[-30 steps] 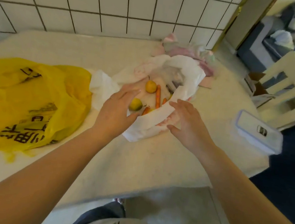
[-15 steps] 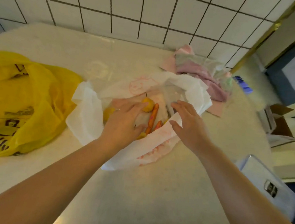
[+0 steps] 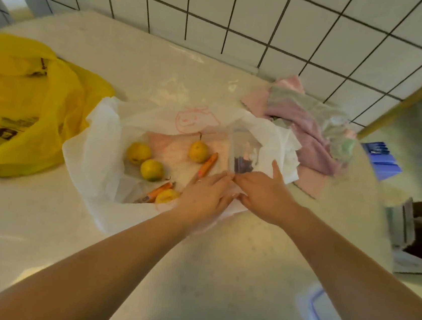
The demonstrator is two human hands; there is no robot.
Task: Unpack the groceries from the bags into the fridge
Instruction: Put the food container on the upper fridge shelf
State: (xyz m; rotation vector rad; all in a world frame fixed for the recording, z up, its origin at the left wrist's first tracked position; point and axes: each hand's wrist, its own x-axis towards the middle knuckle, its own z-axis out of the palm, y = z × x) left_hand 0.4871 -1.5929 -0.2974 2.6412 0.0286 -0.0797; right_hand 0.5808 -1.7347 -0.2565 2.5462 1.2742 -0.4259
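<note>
both forearms reach over the counter [image 3: 217, 279] to the white bag [image 3: 101, 147]. left hand [image 3: 204, 194] lies on the bag's near rim, fingers fairly straight, maybe pinching plastic, hard to tell. right hand [image 3: 266, 192] touches it at the fingertips, thumb up, fingers seemingly holding the bag edge. inside the bag: four yellow fruits [image 3: 151, 170], two carrots [image 3: 207, 167], a clear pouch [image 3: 243, 154] with dark contents. yellow bag [image 3: 27, 102] left of the white bag, pink cloth [image 3: 310, 129] right of it, tiled wall [image 3: 247, 14] beyond.
</note>
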